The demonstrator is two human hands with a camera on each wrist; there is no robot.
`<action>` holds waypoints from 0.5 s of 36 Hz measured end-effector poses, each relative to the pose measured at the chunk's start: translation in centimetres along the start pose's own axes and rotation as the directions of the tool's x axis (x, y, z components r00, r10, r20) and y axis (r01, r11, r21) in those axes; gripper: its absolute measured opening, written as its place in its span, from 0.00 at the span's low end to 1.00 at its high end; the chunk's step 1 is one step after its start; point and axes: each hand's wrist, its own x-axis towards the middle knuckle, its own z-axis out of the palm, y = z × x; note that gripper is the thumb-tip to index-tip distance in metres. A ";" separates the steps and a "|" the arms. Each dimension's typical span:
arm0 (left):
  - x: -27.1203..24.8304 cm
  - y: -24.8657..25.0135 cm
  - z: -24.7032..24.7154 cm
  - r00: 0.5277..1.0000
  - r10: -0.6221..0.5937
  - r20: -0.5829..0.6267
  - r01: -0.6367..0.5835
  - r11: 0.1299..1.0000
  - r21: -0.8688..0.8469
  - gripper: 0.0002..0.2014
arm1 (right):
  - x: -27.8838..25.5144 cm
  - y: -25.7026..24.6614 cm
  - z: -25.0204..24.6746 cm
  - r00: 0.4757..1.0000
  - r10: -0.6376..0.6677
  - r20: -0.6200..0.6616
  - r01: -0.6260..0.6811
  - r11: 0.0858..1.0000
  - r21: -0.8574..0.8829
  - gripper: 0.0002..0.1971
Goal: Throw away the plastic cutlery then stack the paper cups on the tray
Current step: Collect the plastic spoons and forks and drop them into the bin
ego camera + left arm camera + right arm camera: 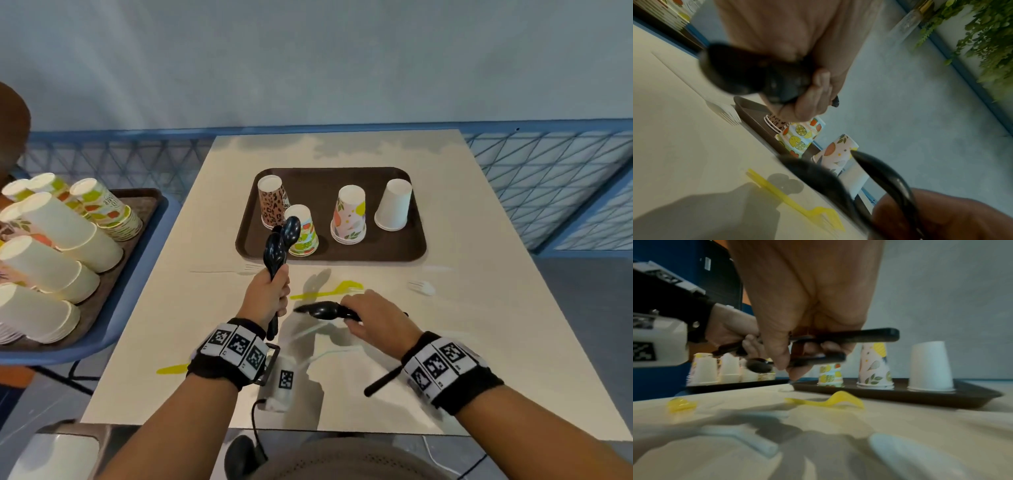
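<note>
My left hand (pixel 278 291) grips the handles of two black plastic spoons (pixel 281 241), bowls up, in front of the brown tray (pixel 318 185). My right hand (pixel 354 312) pinches more black cutlery (pixel 322 310) held level just above the table; in the right wrist view its fingers (pixel 781 353) curl round the black handles (pixel 849 337). Four paper cups stand upside down and apart on the tray: leopard (pixel 272 200), citrus (pixel 305 233), floral (pixel 349 214), white (pixel 394 205). A yellow fork (pixel 329 289) lies between my hands and the tray.
Loose on the beige table lie a white fork (pixel 422 287), another pale fork (pixel 253 269), a yellow piece (pixel 173 369), a black handle (pixel 383 380) and white cutlery (pixel 339 351). A second tray (pixel 147 202) with several cup stacks sits to the left.
</note>
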 end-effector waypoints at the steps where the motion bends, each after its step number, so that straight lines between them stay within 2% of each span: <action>1: 0.1 0.1 0.4 1.000 0.000 0.019 0.000 1.000 -0.001 0.16 | -0.3 0.3 -0.4 0.998 0.048 -0.030 -0.048 0.999 0.004 0.09; 4: 0.5 0.2 1.6 0.997 -0.003 0.080 0.003 1.000 0.001 0.16 | -1.7 1.8 -1.2 0.971 0.229 -0.071 -0.228 0.973 0.033 0.12; 8: 1.1 0.3 3.3 0.990 -0.001 0.144 -0.007 0.998 0.056 0.16 | -4.3 3.6 -0.9 0.890 0.450 -0.070 -0.428 0.879 0.210 0.11; 10: 1.3 0.4 4.1 0.982 -0.001 0.187 -0.013 0.997 0.076 0.16 | -5.6 3.8 -0.3 0.861 0.502 -0.083 -0.471 0.849 0.239 0.10; 13: 1.5 0.6 5.2 0.965 -0.001 0.262 -0.031 0.992 0.118 0.15 | -7.0 3.5 1.4 0.841 0.537 -0.072 -0.511 0.831 0.221 0.17; 18: 1.8 1.0 6.3 0.934 -0.017 0.357 -0.054 0.981 0.189 0.15 | -8.3 2.5 3.6 0.811 0.585 -0.011 -0.572 0.796 0.197 0.20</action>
